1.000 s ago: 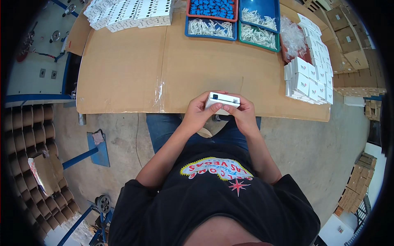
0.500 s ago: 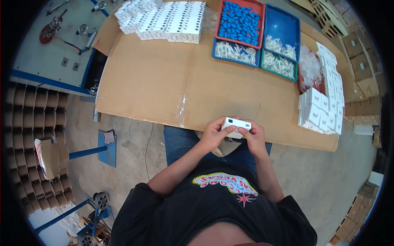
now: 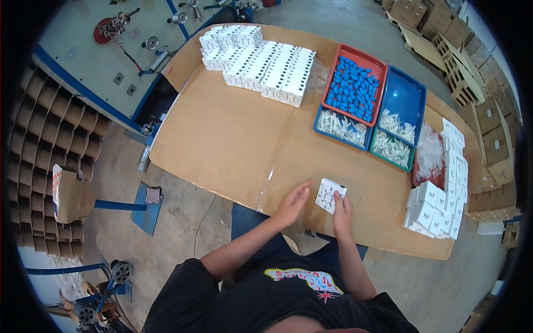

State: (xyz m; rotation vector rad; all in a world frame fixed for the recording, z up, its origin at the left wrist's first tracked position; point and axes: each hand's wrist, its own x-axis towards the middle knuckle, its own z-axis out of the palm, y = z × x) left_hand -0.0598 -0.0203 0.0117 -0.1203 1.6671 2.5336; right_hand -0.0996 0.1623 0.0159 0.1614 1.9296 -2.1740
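Left grip (image 3: 291, 206) has let go, empty; right grip (image 3: 342, 216) alone pinches the white box (image 3: 326, 195): one-handed work now.

white box (image 3: 326, 196) with black marks, blue pieces (image 3: 352, 91), red tray (image 3: 366, 60), tan cardboard (image 3: 222, 139), black shirt (image 3: 239, 299)

Dark marks (image 3: 326, 194) on the white box (image 3: 328, 197) are too small to make out.
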